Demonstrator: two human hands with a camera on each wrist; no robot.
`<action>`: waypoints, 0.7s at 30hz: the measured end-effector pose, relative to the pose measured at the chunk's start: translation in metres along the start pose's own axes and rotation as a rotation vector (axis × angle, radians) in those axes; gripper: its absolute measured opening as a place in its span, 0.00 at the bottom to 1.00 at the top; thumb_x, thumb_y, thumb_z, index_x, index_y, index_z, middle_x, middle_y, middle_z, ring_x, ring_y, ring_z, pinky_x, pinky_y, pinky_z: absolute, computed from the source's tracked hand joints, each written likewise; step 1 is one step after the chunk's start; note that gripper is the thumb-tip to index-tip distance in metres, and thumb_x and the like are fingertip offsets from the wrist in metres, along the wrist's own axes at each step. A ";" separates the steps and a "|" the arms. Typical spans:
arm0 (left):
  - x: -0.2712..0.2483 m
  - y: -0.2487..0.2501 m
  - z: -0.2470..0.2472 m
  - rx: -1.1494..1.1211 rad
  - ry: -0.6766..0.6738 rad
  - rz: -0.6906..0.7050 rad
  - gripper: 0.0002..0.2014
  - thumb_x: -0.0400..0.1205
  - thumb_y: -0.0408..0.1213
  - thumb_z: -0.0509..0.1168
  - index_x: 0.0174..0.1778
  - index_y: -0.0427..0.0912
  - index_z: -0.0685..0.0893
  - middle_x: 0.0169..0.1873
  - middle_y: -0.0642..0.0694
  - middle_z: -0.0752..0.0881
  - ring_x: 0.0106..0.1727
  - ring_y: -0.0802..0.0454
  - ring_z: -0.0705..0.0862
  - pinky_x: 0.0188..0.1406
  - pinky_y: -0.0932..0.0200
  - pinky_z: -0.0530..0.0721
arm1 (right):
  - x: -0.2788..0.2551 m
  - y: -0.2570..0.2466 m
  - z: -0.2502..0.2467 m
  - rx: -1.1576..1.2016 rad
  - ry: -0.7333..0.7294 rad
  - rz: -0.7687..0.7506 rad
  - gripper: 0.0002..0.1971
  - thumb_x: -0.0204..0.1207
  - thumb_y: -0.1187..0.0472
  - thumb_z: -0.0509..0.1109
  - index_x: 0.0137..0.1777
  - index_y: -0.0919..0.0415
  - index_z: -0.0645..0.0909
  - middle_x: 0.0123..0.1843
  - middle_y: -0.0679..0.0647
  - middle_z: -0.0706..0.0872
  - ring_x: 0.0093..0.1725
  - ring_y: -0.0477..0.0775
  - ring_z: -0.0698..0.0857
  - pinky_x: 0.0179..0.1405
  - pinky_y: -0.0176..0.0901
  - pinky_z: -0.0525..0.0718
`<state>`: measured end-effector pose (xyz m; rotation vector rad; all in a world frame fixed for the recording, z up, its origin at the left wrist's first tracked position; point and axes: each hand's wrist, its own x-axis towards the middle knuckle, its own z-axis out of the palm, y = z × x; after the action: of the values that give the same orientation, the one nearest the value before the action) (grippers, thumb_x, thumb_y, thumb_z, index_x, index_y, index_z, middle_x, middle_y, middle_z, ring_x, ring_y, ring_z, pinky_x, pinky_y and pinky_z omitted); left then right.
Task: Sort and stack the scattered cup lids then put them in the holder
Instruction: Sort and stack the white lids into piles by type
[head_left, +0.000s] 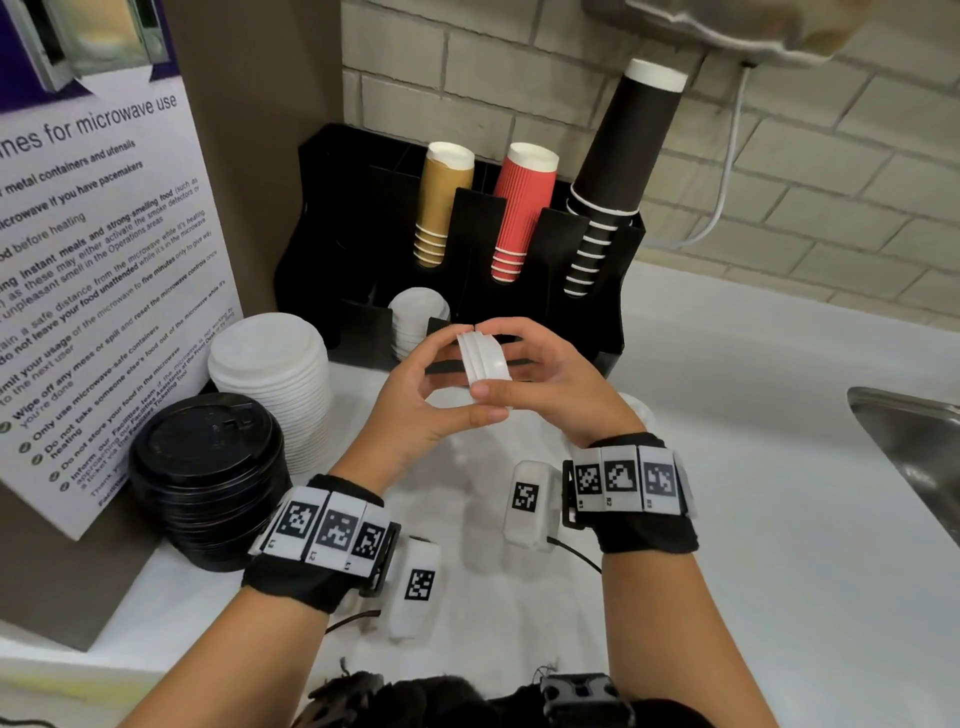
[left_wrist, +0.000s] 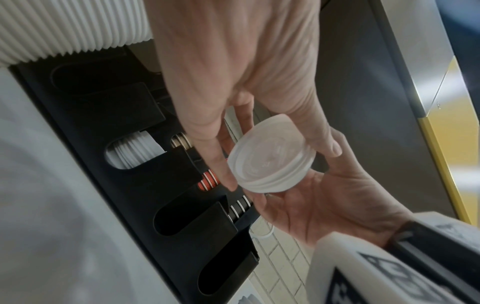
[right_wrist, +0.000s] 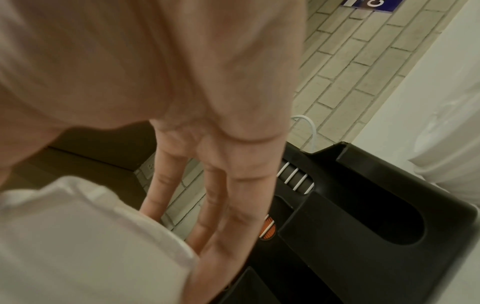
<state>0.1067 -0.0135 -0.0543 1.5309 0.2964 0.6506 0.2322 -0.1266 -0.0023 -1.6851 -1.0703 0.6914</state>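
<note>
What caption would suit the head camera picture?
Both hands hold small white lids before the black holder.

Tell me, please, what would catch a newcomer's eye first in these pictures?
First, the small stack of white lids held on edge between the left hand and right hand, just in front of the black holder. Next, the gold, red and black cup stacks standing in the holder's back slots, and the tall piles of white lids and black lids on the counter at the left.

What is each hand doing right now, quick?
Left hand: fingers curled round the small stack of white plastic lids.
Right hand: gripping the same stack from the other side.
</note>
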 end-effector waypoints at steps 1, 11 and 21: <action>0.000 -0.001 0.000 -0.001 0.002 0.002 0.41 0.61 0.43 0.85 0.71 0.56 0.77 0.61 0.59 0.83 0.59 0.60 0.85 0.60 0.55 0.86 | 0.001 -0.001 0.000 -0.015 0.001 -0.002 0.28 0.65 0.56 0.83 0.65 0.46 0.79 0.57 0.54 0.86 0.56 0.51 0.88 0.59 0.51 0.87; 0.004 0.000 -0.006 -0.029 0.222 -0.146 0.37 0.71 0.45 0.78 0.76 0.55 0.71 0.69 0.52 0.77 0.64 0.56 0.82 0.62 0.56 0.83 | 0.074 -0.035 -0.002 -0.286 0.112 -0.173 0.25 0.64 0.61 0.83 0.60 0.54 0.78 0.54 0.44 0.82 0.49 0.41 0.83 0.45 0.31 0.82; -0.002 -0.014 -0.011 0.037 0.214 -0.297 0.08 0.81 0.36 0.71 0.53 0.50 0.84 0.52 0.49 0.83 0.48 0.51 0.84 0.50 0.55 0.84 | 0.164 -0.019 0.040 -0.958 -0.010 -0.092 0.35 0.63 0.59 0.81 0.69 0.65 0.72 0.64 0.65 0.77 0.62 0.65 0.79 0.55 0.53 0.82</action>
<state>0.1012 -0.0042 -0.0689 1.4166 0.6873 0.5743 0.2661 0.0393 0.0071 -2.3905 -1.6164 0.0896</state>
